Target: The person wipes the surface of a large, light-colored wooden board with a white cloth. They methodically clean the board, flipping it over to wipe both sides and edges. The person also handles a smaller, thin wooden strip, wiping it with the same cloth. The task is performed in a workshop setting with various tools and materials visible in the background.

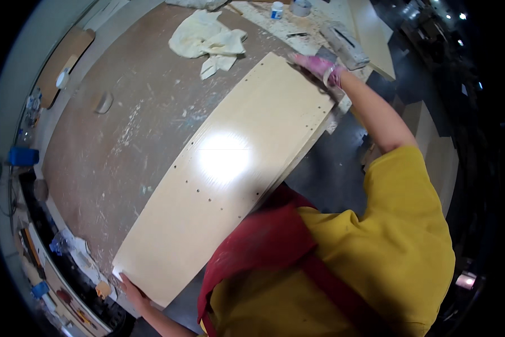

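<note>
A long pale wooden panel (pixel 218 196) lies slantwise across the table in front of me, with small dark holes along its edges and across its middle. Bright light glares off its surface. At its near left end, my left hand (pixel 131 289) grips the corner edge, with the other fingers partly hidden below. My right hand (pixel 318 66), in a pink-stained glove, holds the far right end, its fingers reaching along the end edge. The panel's near long side lies close to my red apron (pixel 263 236).
The brown worktable (pixel 95 168) is scuffed and paint-marked. A cream cloth (pixel 204 42) lies beyond the panel. Near the right hand are a grey block-shaped tool (pixel 345 45), a white jar (pixel 276 10) and a tape roll (pixel 300 7). A small cup-like object (pixel 103 103) sits at left.
</note>
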`<state>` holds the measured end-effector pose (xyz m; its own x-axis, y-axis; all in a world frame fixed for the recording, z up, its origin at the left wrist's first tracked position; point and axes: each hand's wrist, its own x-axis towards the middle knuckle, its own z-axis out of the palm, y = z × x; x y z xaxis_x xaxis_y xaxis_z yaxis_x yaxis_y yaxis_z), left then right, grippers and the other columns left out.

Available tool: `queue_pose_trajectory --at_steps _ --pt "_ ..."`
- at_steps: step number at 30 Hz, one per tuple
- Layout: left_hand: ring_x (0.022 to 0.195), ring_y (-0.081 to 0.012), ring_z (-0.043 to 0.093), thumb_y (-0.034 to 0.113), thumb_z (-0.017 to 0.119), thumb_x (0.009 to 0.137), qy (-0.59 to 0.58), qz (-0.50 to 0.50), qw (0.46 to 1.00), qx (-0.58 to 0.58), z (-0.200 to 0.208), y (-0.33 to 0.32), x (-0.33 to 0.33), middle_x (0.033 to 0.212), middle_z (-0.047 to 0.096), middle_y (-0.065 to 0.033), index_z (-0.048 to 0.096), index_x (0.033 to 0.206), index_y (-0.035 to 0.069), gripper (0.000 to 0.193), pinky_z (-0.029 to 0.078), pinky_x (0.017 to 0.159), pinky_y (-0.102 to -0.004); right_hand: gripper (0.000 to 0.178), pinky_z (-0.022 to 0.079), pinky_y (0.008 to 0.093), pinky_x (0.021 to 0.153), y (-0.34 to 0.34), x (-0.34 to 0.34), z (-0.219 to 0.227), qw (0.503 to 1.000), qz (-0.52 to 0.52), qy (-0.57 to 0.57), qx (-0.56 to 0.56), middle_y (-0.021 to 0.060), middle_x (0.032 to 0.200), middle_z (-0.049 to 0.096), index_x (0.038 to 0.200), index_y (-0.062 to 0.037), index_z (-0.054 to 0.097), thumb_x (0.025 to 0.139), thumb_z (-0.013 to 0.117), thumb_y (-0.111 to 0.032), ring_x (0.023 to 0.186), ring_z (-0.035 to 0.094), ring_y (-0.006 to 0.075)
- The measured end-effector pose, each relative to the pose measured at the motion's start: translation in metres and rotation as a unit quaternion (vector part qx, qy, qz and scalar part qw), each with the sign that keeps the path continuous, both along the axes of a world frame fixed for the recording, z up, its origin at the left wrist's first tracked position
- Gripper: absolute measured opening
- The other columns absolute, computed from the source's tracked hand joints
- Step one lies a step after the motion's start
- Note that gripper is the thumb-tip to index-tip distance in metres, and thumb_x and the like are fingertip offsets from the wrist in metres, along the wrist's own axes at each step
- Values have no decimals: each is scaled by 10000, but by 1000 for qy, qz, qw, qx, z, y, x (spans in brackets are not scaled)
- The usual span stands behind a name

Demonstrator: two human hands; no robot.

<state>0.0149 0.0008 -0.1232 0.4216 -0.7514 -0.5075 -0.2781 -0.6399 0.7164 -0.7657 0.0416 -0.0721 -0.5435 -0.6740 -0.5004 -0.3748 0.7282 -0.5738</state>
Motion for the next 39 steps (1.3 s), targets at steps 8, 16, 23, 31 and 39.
queue_pose_trajectory --at_steps 8,16,23,31,39 --pt "1044 -233 497 357 526 881 55 -2 991 -119 -6 0 7 1193 485 -139 373 1257 -30 561 410 857 -331 948 290 345 1023 18 48 -25 992 -24 115 -35 250 1324 391 1283 87 368 751 430 -696 1232 393 330" --pt "954 -247 538 295 502 898 78 -5 990 -114 1 -6 12 1107 522 -145 408 1197 -15 441 454 773 -351 851 328 360 997 41 66 -21 989 -13 144 -15 209 1289 453 1317 -3 374 772 439 -653 1198 436 329" --pt "990 -284 552 303 457 908 34 -54 993 -104 3 -25 8 1181 509 -177 419 1217 -15 445 461 820 -378 686 403 357 920 95 67 -4 995 -91 24 37 195 1193 534 1188 4 514 817 454 -569 1091 529 276" --pt "1009 -286 547 308 452 904 -52 -232 932 -274 42 -67 -148 1200 501 -174 421 1227 -9 453 459 835 -380 597 401 318 904 162 51 4 937 -210 -265 -91 95 1173 567 1209 -64 532 821 532 -518 1037 543 177" --pt "1028 -288 542 313 446 901 -15 -281 906 -317 52 -93 -207 1220 494 -172 423 1236 -3 461 457 849 -382 809 298 343 1007 162 28 -47 957 -225 -161 -90 121 1329 432 1299 -95 452 754 462 -692 1218 402 240"
